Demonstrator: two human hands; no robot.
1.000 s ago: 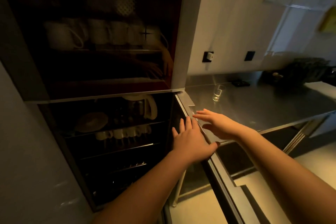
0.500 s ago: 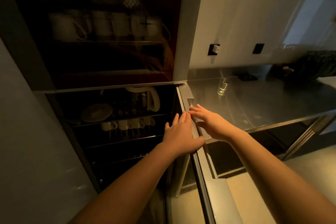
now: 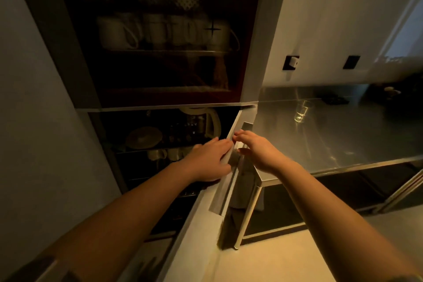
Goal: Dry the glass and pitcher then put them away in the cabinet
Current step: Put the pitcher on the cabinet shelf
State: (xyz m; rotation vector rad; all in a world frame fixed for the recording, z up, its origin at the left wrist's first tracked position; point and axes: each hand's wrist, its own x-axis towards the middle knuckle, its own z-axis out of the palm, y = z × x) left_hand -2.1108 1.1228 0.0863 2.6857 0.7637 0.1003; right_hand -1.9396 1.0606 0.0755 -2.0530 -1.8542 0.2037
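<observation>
- I see the cabinet [image 3: 146, 57] filling the left half of the view, tall and dark; white mugs [image 3: 160, 32] line an upper shelf behind tinted glass.
- The lower cabinet door [image 3: 231, 144] stands ajar, its edge running from upper right down to lower left, close against the desk corner.
- The steel desk [image 3: 343, 135] stretches to the right, mostly bare, leaving open room along its front edge.
- The pitcher [image 3: 203, 121] stands upright on a lower shelf inside, handle to the right, with a plate [image 3: 144, 137] to its left.
- My left hand [image 3: 210, 158] lies flat, fingers extended, on the door's inner side, gripping nothing.
- My right hand [image 3: 258, 151] curls loosely over the door's outer edge.
- The glass [image 3: 302, 111] stands upright on the desk, well apart from both hands.
</observation>
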